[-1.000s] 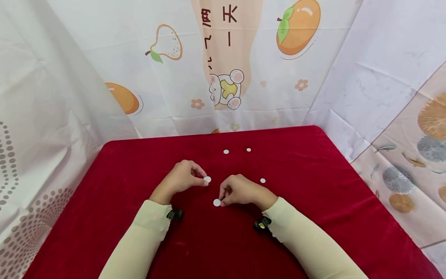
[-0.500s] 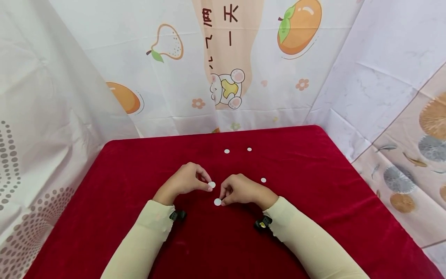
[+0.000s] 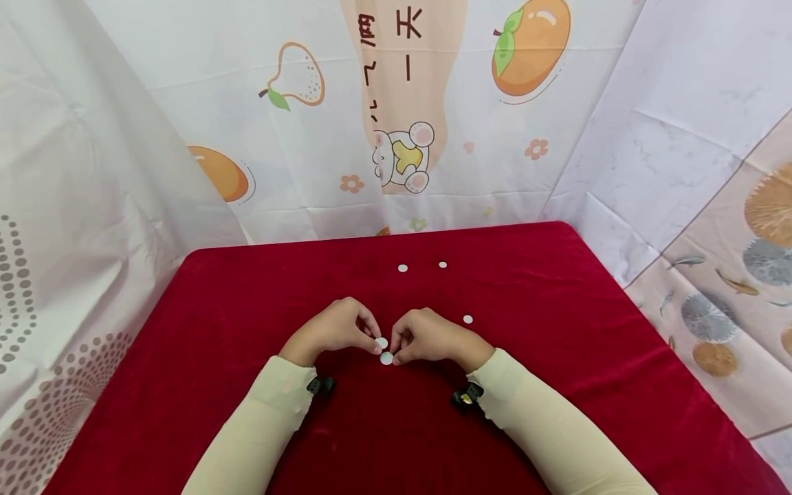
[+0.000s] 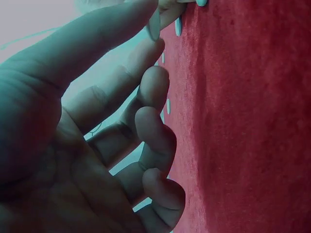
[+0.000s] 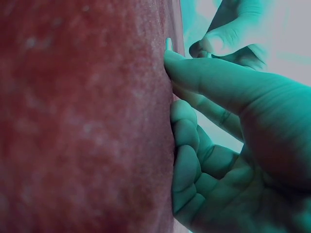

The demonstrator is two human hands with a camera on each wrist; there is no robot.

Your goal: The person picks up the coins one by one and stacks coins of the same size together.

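My left hand pinches a small white round disc between thumb and index finger. In the left wrist view this disc is seen nearly edge-on, raised off the cloth, with the other fingers loosely curled below. Close beside it, my right hand pinches the edge of a second white disc, low at the cloth. The right wrist view shows that disc's rim just past the thumb tip. In the head view the two discs almost meet; whether they touch, I cannot tell.
A red velvety cloth covers the table. Three more white discs lie flat on it: one right of my right hand and two farther back, the left one and the right one. Printed curtains enclose the back and sides.
My left hand has moved right and toward me with its disc, bringing it next to the other one. My right hand and its disc have stayed almost still.
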